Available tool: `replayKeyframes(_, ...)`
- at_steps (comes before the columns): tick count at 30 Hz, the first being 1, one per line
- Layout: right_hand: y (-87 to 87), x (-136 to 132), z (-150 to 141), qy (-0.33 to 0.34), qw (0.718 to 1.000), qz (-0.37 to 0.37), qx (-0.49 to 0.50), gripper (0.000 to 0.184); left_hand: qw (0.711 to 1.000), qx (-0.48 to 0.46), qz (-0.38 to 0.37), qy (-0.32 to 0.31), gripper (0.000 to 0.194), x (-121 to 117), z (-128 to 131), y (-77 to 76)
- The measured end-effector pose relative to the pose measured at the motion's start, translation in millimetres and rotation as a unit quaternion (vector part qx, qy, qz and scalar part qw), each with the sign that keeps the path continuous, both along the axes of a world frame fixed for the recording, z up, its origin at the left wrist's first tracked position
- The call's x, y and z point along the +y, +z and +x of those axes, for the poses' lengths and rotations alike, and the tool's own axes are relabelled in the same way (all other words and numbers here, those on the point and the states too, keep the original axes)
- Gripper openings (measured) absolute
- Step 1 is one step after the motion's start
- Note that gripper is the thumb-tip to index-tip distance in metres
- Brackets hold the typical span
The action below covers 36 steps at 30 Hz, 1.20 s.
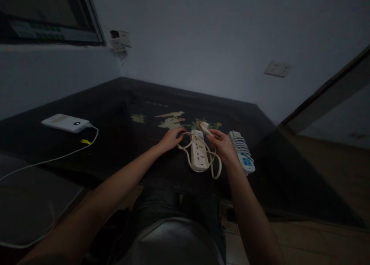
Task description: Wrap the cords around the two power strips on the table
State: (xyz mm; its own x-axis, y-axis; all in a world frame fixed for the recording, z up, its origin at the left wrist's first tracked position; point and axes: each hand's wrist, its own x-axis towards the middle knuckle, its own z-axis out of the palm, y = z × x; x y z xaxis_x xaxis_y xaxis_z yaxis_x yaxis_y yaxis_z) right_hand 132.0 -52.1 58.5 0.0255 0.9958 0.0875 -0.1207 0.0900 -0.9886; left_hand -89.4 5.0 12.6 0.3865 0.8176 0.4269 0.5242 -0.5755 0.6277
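Head: R hand (223, 145) pinching cord (221, 165) nr plug (204, 125); L hand (172, 139), grip unclear; 1 pwr strip (200, 163) btwn.

On the surface (115, 141), a cord-wrapped power strip (242, 149) lies at three o'clock from the loose-corded power strip (199, 152), a corded device (66, 123) at nine.

Likely a home room | black table (115, 141) with pale bird-and-flower decoration (171, 122) | plain white wall (196, 57) | rectangular white wall socket (278, 69)

Arms (124, 180) forward — fingers (217, 134) apparently bent
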Motion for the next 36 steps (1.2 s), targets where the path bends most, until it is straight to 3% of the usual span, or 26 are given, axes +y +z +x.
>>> replayKeyframes(4,-1.6,0.0,-0.7,-0.006,1.000,0.024,-0.016,0.040,1.000,-0.002,0.030,0.008,0.027,-3.7,1.8,5.3)
replayKeyframes(8,-0.9,-9.9,2.3,-0.023,1.000,-0.006,0.006,0.054,0.998,-0.002,0.055,0.002,0.026,-10.6,4.2,11.1)
replayKeyframes(14,-3.3,-38.9,9.8,-0.089,0.993,0.025,0.070,0.048,0.999,0.000,0.050,-0.005,0.025,-16.4,6.8,15.3)
replayKeyframes(21,-14.7,-56.8,12.1,-0.180,0.979,0.054,0.080,0.046,0.998,-0.014,0.048,0.022,0.024,-11.9,2.0,14.3)
replayKeyframes(25,-24.6,-65.8,10.1,-0.192,0.975,0.054,0.096,0.043,0.998,-0.033,0.049,0.034,0.023,-17.6,3.2,29.4)
replayKeyframes(28,-27.9,-75.9,10.3,-0.190,0.978,0.051,0.061,0.031,0.993,-0.093,0.060,0.040,0.021,-44.2,12.2,55.1)
replayKeyframes(31,-25.8,-86.7,13.1,-0.214,0.975,0.052,-0.013,0.027,0.989,-0.132,0.066,-0.003,0.021,-90.7,26.7,74.8)
replayKeyframes(33,-23.3,-92.9,16.7,-0.212,0.975,0.046,-0.052,0.027,0.990,-0.125,0.047,-0.039,0.020,-123.9,37.6,74.2)
replayKeyframes(36,-21.8,-99.6,23.5,-0.197,0.979,0.029,-0.047,0.029,0.991,-0.125,-0.007,-0.053,0.021,-160.3,53.2,52.7)
